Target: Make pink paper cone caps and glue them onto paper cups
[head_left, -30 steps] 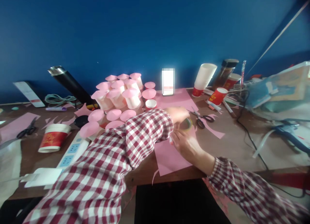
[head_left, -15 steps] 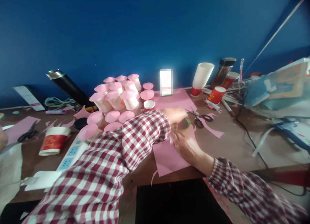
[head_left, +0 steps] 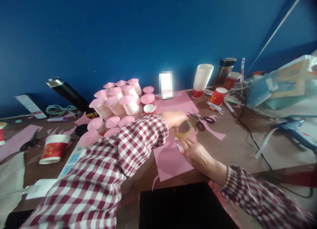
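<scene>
A roll of yellowish tape [head_left: 184, 131] lies flat on a sheet of pink paper [head_left: 167, 164]. My left hand [head_left: 176, 119] reaches across from the left, its fingers closed on the roll's near-left side; the fingertips are partly hidden. Just in front of the roll, my right hand [head_left: 199, 156] pinches a slim white pen-like stick [head_left: 178, 145], mostly covered by the fingers. Black-handled scissors [head_left: 201, 121] lie with spread blades to the right of the roll.
Left of my hands stand several paper cups with pink cone tops [head_left: 130, 105]. Stacked white cups [head_left: 203, 77] stand by the blue wall. A blue glue gun [head_left: 296, 131] and its cable lie right. A power strip [head_left: 71, 159] and tipped red cup [head_left: 54, 149] are left.
My right hand has drawn slightly right and toward me, showing more of the white stick. My left hand stays at the tape roll. The whole view has shifted a little.
</scene>
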`<move>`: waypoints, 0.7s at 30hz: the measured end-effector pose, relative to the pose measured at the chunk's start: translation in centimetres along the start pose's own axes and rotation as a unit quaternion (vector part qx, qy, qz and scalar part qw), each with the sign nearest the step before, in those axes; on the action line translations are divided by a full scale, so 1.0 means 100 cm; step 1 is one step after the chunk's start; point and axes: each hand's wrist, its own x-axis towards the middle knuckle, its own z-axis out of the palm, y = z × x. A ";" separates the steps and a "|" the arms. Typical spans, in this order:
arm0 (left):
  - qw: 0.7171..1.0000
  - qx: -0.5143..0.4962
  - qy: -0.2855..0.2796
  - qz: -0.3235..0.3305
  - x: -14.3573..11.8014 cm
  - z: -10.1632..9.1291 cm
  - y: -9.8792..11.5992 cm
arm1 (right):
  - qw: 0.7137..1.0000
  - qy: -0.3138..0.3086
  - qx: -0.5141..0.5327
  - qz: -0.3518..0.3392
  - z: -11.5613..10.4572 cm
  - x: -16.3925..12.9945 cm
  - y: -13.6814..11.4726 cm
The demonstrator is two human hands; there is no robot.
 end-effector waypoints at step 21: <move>0.999 -0.024 0.011 0.023 0.008 0.010 -0.011 | 0.965 0.085 0.227 0.102 -0.019 -0.026 0.034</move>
